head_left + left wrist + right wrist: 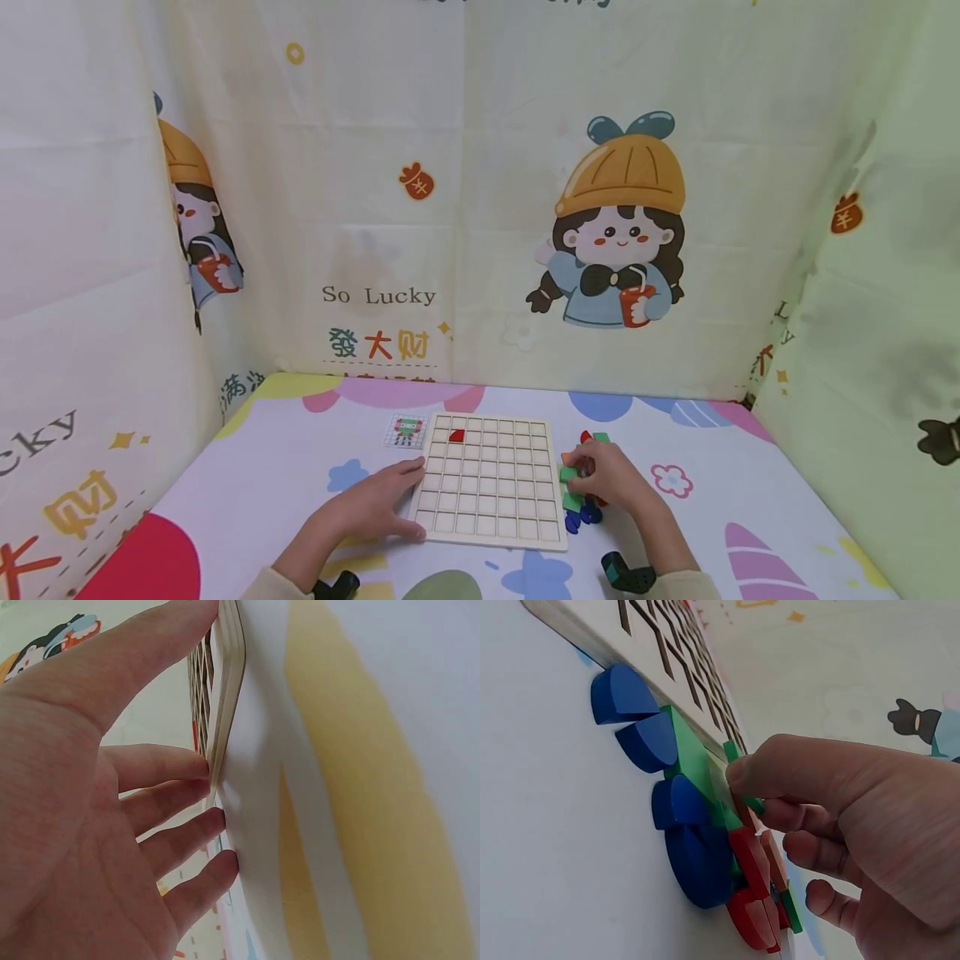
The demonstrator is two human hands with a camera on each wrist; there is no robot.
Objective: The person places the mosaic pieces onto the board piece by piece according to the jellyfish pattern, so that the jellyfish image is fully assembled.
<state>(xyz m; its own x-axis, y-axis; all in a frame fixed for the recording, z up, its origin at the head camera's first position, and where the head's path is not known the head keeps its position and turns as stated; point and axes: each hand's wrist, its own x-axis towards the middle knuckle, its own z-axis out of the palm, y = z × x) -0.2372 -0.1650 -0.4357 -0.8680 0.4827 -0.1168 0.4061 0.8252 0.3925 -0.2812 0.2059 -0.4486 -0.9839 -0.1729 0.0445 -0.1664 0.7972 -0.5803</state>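
Right grip (606, 475) pinches a green block (732, 751) beside the board's right edge (551, 454).

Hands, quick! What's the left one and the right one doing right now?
Left hand: open, touching the wooden board's edge.
Right hand: holding a green piece, pinched by thumb and fingers.

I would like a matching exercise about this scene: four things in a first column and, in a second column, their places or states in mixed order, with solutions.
Column 1
1. Left hand
2. Right hand
3. Leftmost red piece
4. Picture card

Column 2
A. In a cell of the grid board
B. Pinching a green piece
C. Beside the board's far left corner
D. Touching the board's left edge, by the near corner

Pairs: 1-D, 2-B, 3-A, 4-C
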